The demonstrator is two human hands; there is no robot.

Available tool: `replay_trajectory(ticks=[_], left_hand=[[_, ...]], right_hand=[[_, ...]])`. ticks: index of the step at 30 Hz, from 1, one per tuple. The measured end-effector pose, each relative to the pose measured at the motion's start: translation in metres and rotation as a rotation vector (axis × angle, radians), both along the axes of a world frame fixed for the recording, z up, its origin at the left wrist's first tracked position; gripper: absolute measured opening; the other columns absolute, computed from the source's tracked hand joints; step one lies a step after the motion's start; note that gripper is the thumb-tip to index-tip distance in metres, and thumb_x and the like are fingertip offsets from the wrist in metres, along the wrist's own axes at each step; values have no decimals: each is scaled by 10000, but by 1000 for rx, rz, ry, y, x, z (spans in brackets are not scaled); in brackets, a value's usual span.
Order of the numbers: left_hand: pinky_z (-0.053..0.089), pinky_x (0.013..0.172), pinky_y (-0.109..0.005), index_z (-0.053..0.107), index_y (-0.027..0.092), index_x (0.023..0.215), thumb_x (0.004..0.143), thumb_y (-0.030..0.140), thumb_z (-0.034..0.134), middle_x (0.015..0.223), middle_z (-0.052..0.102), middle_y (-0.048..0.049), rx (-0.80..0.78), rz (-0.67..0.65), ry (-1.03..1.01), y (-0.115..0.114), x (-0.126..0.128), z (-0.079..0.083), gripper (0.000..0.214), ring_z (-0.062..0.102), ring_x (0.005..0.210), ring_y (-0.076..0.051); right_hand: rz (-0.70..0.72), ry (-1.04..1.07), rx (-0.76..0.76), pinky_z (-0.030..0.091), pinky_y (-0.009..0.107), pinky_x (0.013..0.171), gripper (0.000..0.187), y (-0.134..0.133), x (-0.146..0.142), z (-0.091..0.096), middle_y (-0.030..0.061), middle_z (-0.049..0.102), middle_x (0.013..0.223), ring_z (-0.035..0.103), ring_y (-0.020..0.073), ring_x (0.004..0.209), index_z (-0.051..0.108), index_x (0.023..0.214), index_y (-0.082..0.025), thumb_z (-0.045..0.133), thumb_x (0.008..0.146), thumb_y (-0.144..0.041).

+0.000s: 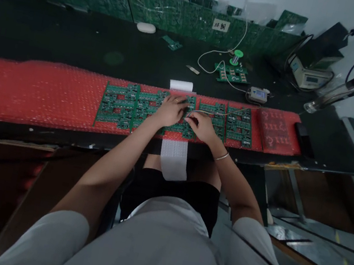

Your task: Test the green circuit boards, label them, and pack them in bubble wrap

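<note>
A row of several green circuit boards [118, 103] lies on red bubble wrap [34, 90]. My left hand [171, 111] rests on a board in the middle of the row, fingers stretched out and somewhat apart. Close beside it, my right hand [203, 128] is pinched over the same board. A thin cable [242, 110] runs from a small grey box with a display [258, 95] towards the right fingertips. What the pinch holds is too small to make out. Under the middle board passes a white strip [174, 159], hanging over the table's front edge.
Green-walled bins [190, 15] line the back. Behind the row lie a solder spool [236, 57], another circuit board [230, 74], a small blade-like piece [193, 69] and a white rounded object [146, 28]. A scale [308, 76] stands back right; a black object [303, 140] lies at the right end.
</note>
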State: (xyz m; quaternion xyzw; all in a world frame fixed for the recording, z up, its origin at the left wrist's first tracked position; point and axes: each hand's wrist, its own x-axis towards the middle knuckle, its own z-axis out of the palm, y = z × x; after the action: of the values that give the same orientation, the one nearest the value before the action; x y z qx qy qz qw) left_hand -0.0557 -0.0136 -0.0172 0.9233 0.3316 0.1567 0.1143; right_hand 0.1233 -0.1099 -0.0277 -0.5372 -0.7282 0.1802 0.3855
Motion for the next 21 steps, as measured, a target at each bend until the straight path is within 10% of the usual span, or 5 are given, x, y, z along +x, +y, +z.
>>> replay_trajectory(ticks=[11,21], left_hand=[[493,1105,-479,704,225,1215,966,177,469,1315,668,-86,29,157,-442,-101,-81,5,346,612,1253,-262],[550,917,-426,720,220,1036,968,302,677,1082,682,-82,-35,74,-388,-158,-102,-49,116,630,1017,-246]], right_hand=[[13,-172,26,487,391,963,292,3,2,-7,89,754,974,667,253,957,703,955,-204,563,1053,-441],[-13,-156,56,451,392,960,339,4,1,-11,74,729,951,635,251,951,667,916,-217,513,1067,-479]])
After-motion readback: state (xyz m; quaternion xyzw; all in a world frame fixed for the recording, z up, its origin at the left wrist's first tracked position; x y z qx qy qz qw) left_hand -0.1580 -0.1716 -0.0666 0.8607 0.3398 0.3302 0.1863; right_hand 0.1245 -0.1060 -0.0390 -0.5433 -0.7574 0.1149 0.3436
